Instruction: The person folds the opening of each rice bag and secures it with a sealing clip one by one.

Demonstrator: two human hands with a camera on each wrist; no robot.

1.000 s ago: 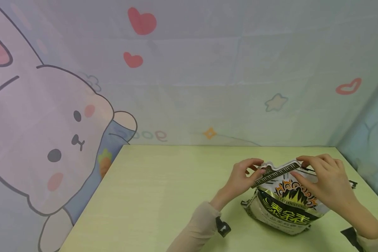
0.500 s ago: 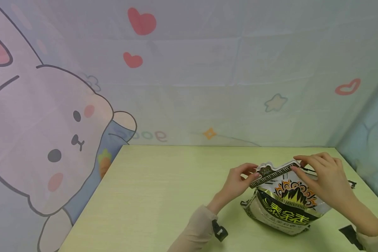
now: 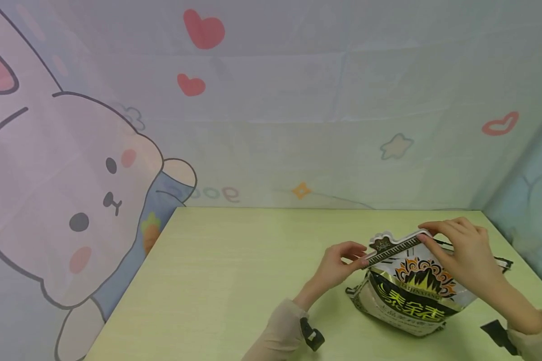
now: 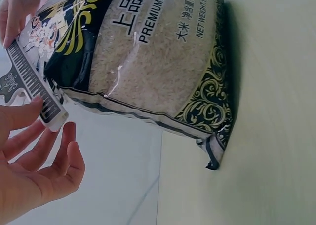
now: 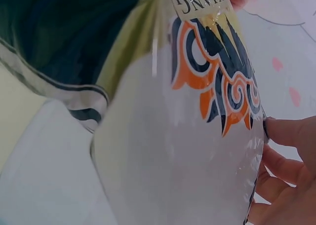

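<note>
A bag of rice (image 3: 406,301) with a clear front and dark, gold and orange print stands on the table, to the right. Along its upper edge runs a stiff dark-and-white striped strip (image 3: 394,250) with a crown-shaped tab, tilted up to the right. My left hand (image 3: 336,263) pinches the strip's lower left end between thumb and fingers. At the upper right end, my right hand (image 3: 465,250) pinches the strip, thumb in front. The left wrist view shows rice grains (image 4: 143,67) through the plastic. Close in the right wrist view is the bag's upper front (image 5: 173,151).
The pale yellow-green table (image 3: 217,281) extends left of the bag. Behind it hangs a cloth backdrop (image 3: 271,100) printed with a rabbit and hearts. A dark strap (image 3: 313,335) hangs from the left sleeve.
My left hand has slid down and left along the strip to its end, uncovering the crown-shaped tab. My right hand has shifted slightly left. The bag has stayed in place.
</note>
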